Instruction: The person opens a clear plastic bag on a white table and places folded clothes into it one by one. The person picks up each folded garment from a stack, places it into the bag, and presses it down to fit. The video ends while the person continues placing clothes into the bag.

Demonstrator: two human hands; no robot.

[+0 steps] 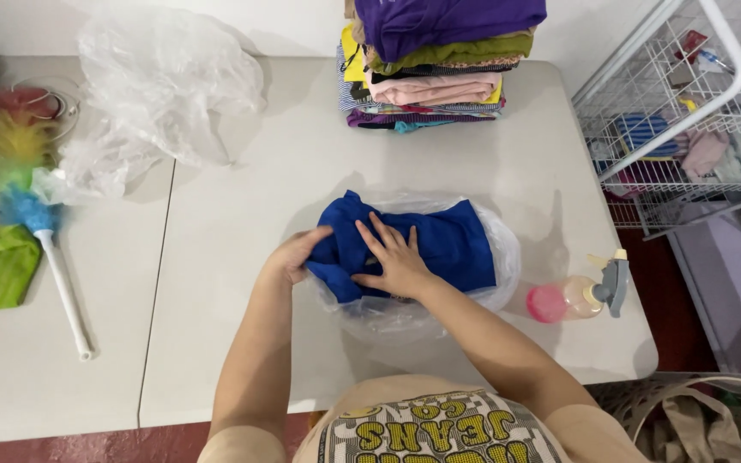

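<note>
At frame centre, one folded blue garment (439, 244) sits partly inside a clear plastic bag (490, 296) on the white table (242, 283). The left hand (295, 255) grips the garment's left edge, fingers curled. The right hand (396, 257) lies flat on it, fingers spread. One spray bottle (578, 294) lies at right. One stack of folded clothes (435, 64) stands at upper centre; one wire basket (688, 111), upper right, holds clothes.

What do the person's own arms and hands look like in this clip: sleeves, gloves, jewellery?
Both arms are bare from the bottom edge of the frame to the fingers, with no sleeves in view. The left hand and right hand wear no gloves; no rings, watch or bracelets show. Nails look short and unpainted, though too small to be sure.
</note>
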